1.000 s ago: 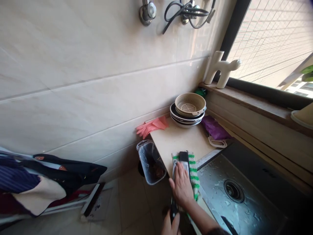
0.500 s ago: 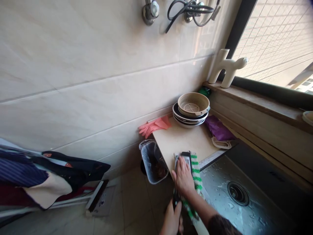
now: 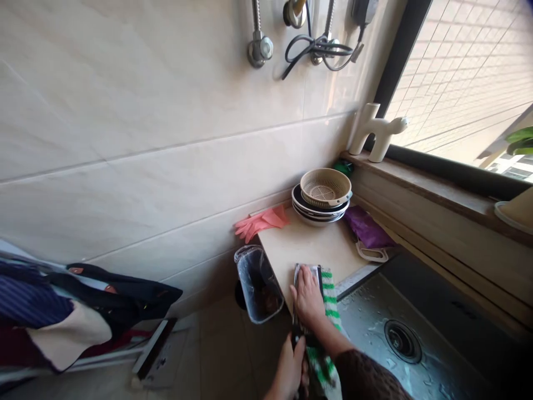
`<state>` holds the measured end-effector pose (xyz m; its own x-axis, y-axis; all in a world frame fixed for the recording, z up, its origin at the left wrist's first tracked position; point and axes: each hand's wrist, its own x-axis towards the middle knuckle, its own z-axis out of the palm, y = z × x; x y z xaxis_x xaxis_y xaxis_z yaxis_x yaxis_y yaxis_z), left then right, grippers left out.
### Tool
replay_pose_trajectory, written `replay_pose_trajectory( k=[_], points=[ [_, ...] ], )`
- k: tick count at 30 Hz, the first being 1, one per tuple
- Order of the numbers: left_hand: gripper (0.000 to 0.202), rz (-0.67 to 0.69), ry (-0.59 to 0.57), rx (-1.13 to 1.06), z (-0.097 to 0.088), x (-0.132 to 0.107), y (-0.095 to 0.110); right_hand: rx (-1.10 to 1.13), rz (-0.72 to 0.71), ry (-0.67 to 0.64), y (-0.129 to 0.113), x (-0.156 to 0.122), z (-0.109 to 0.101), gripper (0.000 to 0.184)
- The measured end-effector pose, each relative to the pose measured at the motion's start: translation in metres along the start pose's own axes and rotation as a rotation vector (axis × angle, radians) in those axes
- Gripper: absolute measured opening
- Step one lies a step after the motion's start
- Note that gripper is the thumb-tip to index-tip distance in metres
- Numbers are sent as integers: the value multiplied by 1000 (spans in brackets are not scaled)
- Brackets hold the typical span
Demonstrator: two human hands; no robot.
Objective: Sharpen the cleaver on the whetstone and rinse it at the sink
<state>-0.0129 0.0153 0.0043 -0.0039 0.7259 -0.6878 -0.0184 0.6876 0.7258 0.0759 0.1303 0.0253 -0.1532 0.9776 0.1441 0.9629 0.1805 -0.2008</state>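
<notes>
Your left hand (image 3: 287, 373) is closed round the dark handle (image 3: 296, 335) of a broad kitchen knife (image 3: 307, 276); the knife's steel blade lies at the near edge of the table (image 3: 300, 244). Your right hand (image 3: 308, 297) is open, its fingers spread flat on the blade. A green-and-white striped cloth (image 3: 332, 304) lies at 3 o'clock along the blade and hangs over the edge.

From your right hand: stacked plates (image 3: 320, 214) under a woven basket (image 3: 325, 188) at 12 o'clock, well apart across bare table; pink rubber gloves (image 3: 260, 222) at 11; a purple bag (image 3: 366, 226) at 2; a steel sink (image 3: 375, 328) at 4, just beyond the table edge; a clear bin (image 3: 256, 283) at 9.
</notes>
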Motion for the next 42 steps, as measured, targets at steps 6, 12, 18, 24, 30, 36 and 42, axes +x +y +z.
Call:
replay_pose_trajectory(
  k=[6,12,18,24,30,36,42],
  points=[
    [62,43,53,-8,-8,-7,-22,-20,-12,-9,-5,-22,6,63],
    [77,20,-64,-74,11,-3,32,5,30,-45,4,39,-25,53],
    [73,14,-48,-69,13,-6,24,-7,-17,-57,3,43,-17,55],
    [84,-73,21,-23,-6,-27,-26,-24,-78,4,-10,-10,1,59],
    [78,-15,-46,-44,4,-19,8,-12,-45,-80,-3,21,-14,57],
    [71,-6,117,-66,-3,-33,-23,-34,-109,-2,-7,-7,-3,60],
    [82,-34,-75,-67,1,-23,7,-4,-41,-102,-6,21,-16,57]
  ],
)
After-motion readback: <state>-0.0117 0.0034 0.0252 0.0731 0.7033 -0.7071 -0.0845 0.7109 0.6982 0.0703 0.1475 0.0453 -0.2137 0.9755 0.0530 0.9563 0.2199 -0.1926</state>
